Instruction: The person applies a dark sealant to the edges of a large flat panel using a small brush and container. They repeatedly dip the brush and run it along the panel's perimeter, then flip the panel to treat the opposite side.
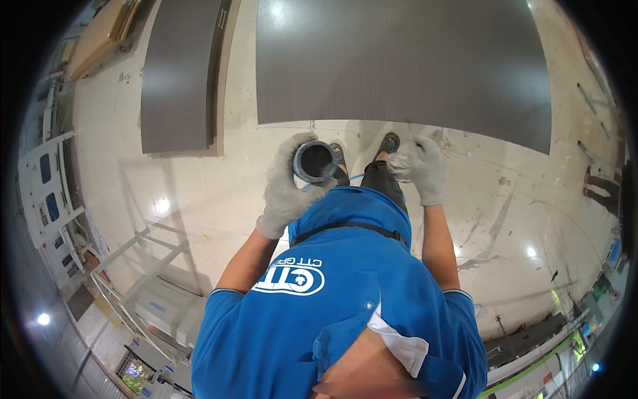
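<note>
My left hand (286, 189), in a light grey work glove, is wrapped round a dark cup-like container (298, 161) with a round rim and a dark inside. It is held in front of my waist with its mouth facing up. My right hand (425, 169), gloved the same way, is raised on the other side of my body with its fingers bent inward. Those fingers are smeared, so whether they hold anything cannot be made out. Beyond both hands lies a wide dark grey panel (402, 63), its near edge just past my feet; neither hand touches it.
To the left stands a narrower stack of dark grey boards (179, 80). Brown boards (100, 40) lie at the far left. A metal frame (143, 259) and white machine (50, 179) stand along the left side. The pale floor (199, 199) has stains and scuffs.
</note>
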`<state>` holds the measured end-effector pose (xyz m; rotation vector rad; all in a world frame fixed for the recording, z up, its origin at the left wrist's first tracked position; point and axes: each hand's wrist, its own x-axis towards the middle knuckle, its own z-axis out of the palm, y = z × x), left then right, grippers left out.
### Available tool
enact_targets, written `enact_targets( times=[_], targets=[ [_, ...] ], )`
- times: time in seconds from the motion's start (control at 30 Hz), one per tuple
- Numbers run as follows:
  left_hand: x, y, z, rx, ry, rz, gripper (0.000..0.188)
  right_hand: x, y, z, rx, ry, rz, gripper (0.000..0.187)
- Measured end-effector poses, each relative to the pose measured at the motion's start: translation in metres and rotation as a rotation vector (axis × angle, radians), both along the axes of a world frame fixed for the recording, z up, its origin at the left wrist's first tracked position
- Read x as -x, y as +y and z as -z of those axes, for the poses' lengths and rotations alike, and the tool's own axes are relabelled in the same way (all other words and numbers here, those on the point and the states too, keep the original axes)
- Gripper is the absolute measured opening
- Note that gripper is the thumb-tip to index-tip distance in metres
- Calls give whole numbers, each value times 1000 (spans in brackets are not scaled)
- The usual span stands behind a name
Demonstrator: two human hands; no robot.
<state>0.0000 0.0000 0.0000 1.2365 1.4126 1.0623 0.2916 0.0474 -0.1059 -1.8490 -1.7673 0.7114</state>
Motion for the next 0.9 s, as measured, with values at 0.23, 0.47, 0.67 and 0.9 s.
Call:
enact_targets(
  times=[0.23,0.47,0.67,0.9],
  targets=[
    [58,-38,-5,-45,51,-132,75,171,9,-21,33,218,-515,22],
    [72,-61,-23,-51,-9,-249,81,260,65,-35,-422,-185,-688,9],
    [66,-49,-11,-97,-8,-191,82,180,73,-6,-403,-317,-503,11],
    [20,-14,-13,-92,-48,-73,80,39,89,-2,-377,-385,-186,12]
  ],
)
